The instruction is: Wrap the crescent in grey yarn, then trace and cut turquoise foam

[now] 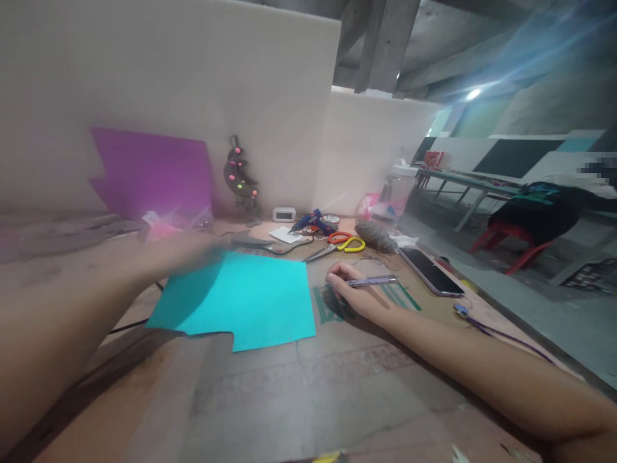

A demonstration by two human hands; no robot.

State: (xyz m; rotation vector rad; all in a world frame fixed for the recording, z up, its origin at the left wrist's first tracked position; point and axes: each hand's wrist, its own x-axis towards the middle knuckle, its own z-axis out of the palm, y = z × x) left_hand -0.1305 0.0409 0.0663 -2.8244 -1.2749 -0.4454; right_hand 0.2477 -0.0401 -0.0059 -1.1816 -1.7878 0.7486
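Note:
My right hand [344, 283] rests on the table with its fingers closed around a pen [373, 281], which points toward the right. Smeared by motion, my left hand [212, 247] is at the far edge of a turquoise sheet [250, 299]; its fingers cannot be made out. The sheet lies flat, with a notch cut from its near edge. Just beyond my right hand are scissors [354, 244] with red and yellow handles. Green strips [402, 296] lie beside and partly under that hand.
Along the back are a purple sheet [159, 170], a dark moon-shaped ornament [237, 177], a small white digital clock [284, 215], a blue glue gun [313, 222], twine [373, 235] and a clear jar [393, 193]. A phone [431, 273] lies at right. A person [535, 206] sits farther off.

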